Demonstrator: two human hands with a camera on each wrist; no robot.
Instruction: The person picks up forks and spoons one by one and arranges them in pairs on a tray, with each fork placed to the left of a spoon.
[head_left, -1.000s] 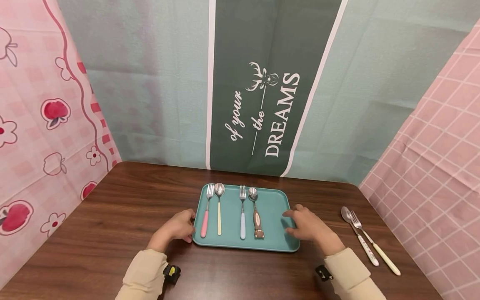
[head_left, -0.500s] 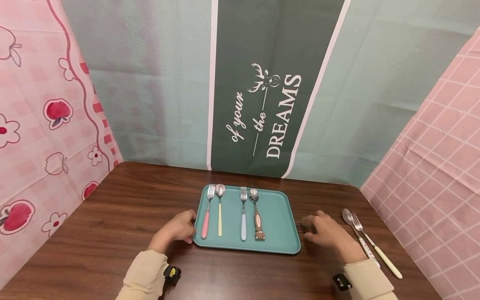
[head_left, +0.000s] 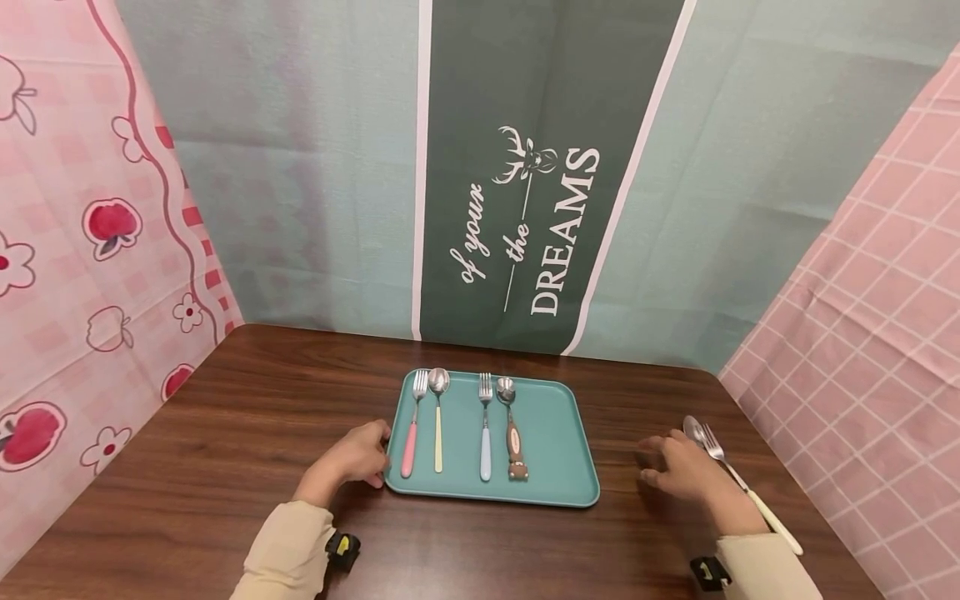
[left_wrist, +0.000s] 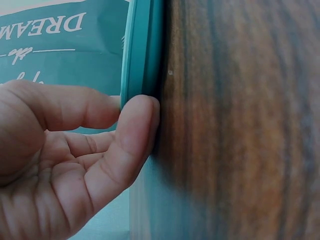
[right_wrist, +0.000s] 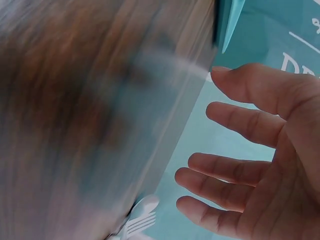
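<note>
A teal tray (head_left: pixel 551 442) lies on the table. My left hand (head_left: pixel 358 454) grips the tray's left edge; in the left wrist view its thumb and a curled finger (left_wrist: pixel 135 125) meet at the rim. On the tray lie a pink-handled fork (head_left: pixel 410 442), a cream-handled spoon (head_left: pixel 438 433), a blue-handled fork (head_left: pixel 485 442) and a brown bear-handled spoon (head_left: pixel 513 442). My right hand (head_left: pixel 686 471), fingers spread and holding nothing, is over the table right of the tray. Beside it lie a spoon (head_left: pixel 692 427), its handle hidden by the arm, and a cream-handled fork (head_left: pixel 712 446).
The brown wooden table (head_left: pixel 247 433) is bounded by a green cloth backdrop (head_left: pixel 360 208) behind, a pink apple-print cloth (head_left: pixel 75 333) on the left and a pink checked cloth (head_left: pixel 870 350) on the right. A black wrist camera (head_left: pixel 343 550) sits on each wrist.
My right hand has left the tray's right edge and moved right toward the spoon and fork. My left hand and the tray have stayed in place.
</note>
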